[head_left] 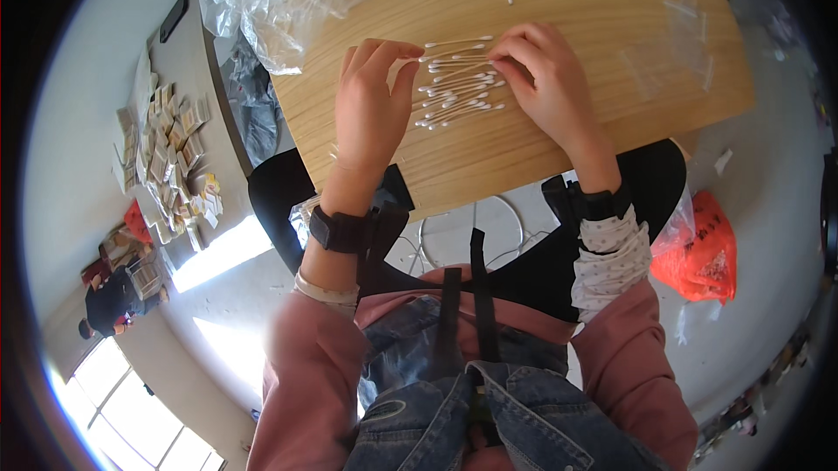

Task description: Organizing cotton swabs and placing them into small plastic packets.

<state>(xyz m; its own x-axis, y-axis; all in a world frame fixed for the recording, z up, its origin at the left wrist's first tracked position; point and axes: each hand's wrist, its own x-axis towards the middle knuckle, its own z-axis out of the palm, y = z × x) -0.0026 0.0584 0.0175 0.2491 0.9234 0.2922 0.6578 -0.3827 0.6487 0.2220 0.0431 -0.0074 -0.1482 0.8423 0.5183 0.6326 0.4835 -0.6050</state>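
A loose row of double-ended cotton swabs [456,94] lies crosswise on the wooden table, their white tips roughly lined up at both sides. At the left ends, my left hand [371,109] has thumb and forefinger closed about the tip of a swab near the far part of the row. Opposite it, my right hand [550,78] pinches the right end of a swab between thumb and fingers. Whether both hands hold the same swab is hard to make out. One swab [458,40] lies a little farther away, apart from the rest.
Clear plastic bags [262,13] with more swabs cover the table's far left. Several loose swabs lie at the far edge, and small clear bags [690,30] at the right. A side table holds heaped small packs [175,144]. An orange-red bag [705,248] stands on the floor. Another person [109,301] sits far left.
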